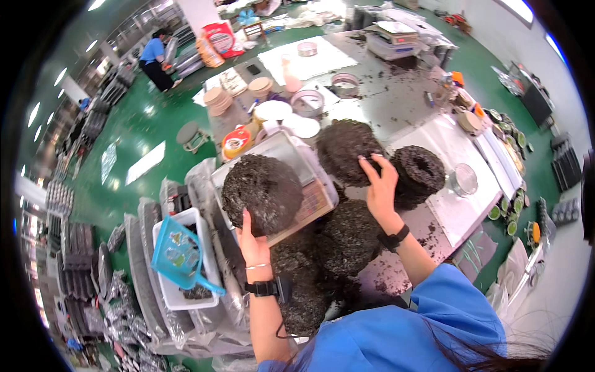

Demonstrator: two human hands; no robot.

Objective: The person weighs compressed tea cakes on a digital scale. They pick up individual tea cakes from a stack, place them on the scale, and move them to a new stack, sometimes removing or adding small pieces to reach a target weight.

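My left hand (253,247) grips a dark brown, rough round cake (263,193) by its near edge, thumb in front and the other fingers hidden behind. It is raised in front of a shallow tray (291,154). On the right, my right hand (382,186) has its fingers over the edge of a second dark round cake (347,149); its thumb is out of sight. Beside that hand stands a stack of similar cakes (419,170) with a hollow in the top. More dark cakes (347,239) lie between my forearms. I cannot tell what the material is.
A white bin (162,288) with a blue dustpan (178,251) stands to the left. Round sieves (308,102), stacked discs (217,100) and a scale (395,32) occupy the far table. A glass dish (463,180) sits right. A person in blue (152,51) bends far left.
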